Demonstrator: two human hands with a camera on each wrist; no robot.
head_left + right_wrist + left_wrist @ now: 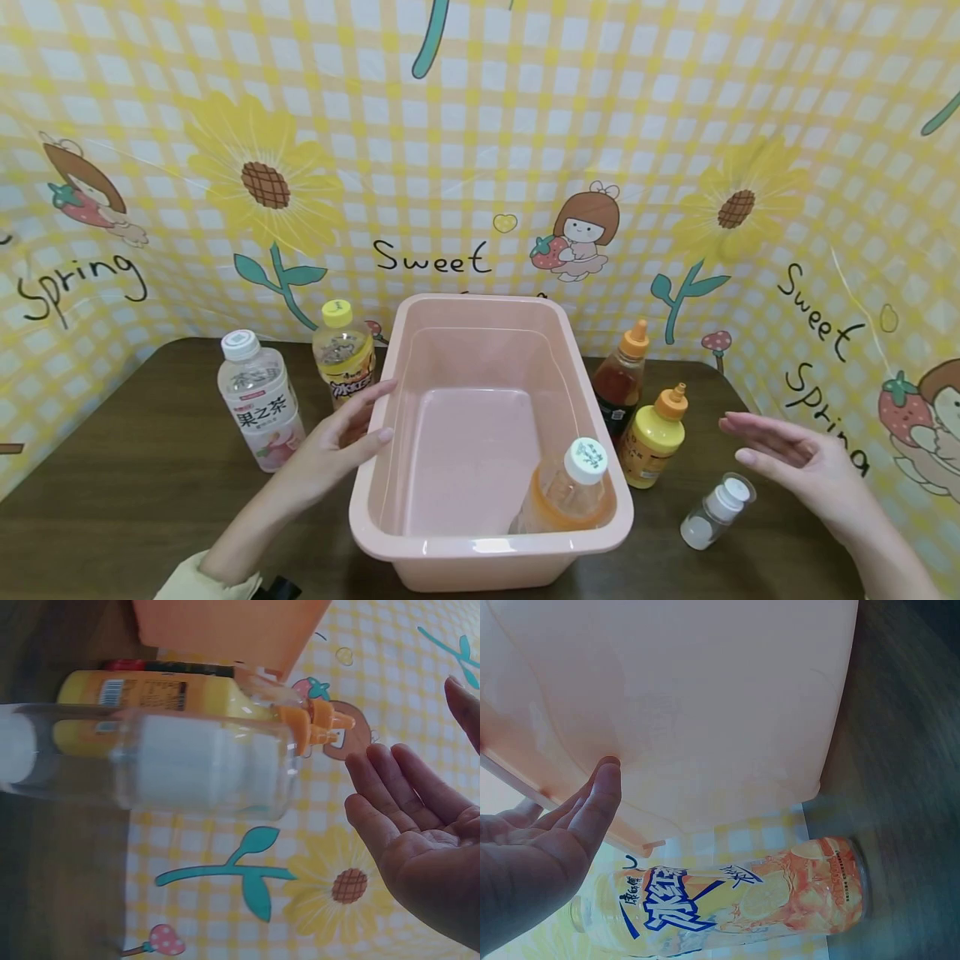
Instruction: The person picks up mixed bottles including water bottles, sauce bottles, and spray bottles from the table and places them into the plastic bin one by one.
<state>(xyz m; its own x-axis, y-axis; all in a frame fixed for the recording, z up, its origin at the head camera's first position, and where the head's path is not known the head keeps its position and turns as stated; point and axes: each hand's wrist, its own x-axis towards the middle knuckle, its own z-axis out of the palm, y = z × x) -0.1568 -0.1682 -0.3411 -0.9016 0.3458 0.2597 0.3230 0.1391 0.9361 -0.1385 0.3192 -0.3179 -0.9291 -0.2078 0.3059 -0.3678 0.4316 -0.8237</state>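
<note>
A pink plastic tub (480,546) stands in the middle of the table, with a white-capped bottle (570,492) inside its near right corner. My left hand (341,437) touches the tub's left rim, thumb on the edge and fingers along the outer wall. Beside that hand is a yellow-capped iced tea bottle (742,896). On the right, my right hand (806,458) hovers with relaxed fingers and holds nothing. Just left of it and below stands a small clear bottle (712,512) with a white top under a transparent cover.
A white-capped fruit tea bottle (262,408) stands at the left. Right of the tub are a yellow squeeze bottle (651,442) and a dark sauce bottle (618,379), both with orange nozzles. A yellow checked cloth (450,167) hangs behind the dark wooden table (97,500).
</note>
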